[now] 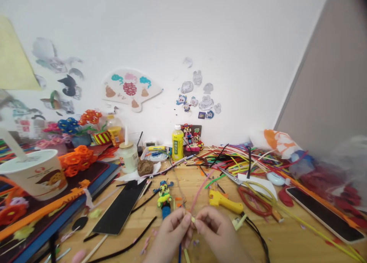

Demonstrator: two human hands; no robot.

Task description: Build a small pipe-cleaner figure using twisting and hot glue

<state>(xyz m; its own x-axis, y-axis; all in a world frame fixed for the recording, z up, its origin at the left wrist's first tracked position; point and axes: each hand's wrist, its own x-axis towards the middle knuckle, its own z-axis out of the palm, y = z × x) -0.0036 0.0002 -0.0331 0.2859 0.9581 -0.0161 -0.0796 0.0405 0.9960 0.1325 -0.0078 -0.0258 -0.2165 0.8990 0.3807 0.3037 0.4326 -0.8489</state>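
Close to the table's front edge, my left hand (174, 229) and my right hand (214, 226) meet with fingertips pinched. Between them is a small pale yellow piece (193, 219), perhaps a bit of pipe cleaner; most of it is covered by my fingers. A pink pipe cleaner (201, 190) runs away just behind my fingertips. Left of that stands or lies a small doll (164, 194) made of coloured pipe cleaners, with a yellow top and blue lower part. A yellow hot glue gun (226, 202) lies just beyond my right hand.
Scissors (254, 197) with red handles and a phone (323, 215) lie to the right. A heap of pipe cleaners (229, 156) spreads along the wall behind a yellow bottle (177, 143). At left are a black board (120, 209), a paper cup (37, 175) and orange flowers (77, 159).
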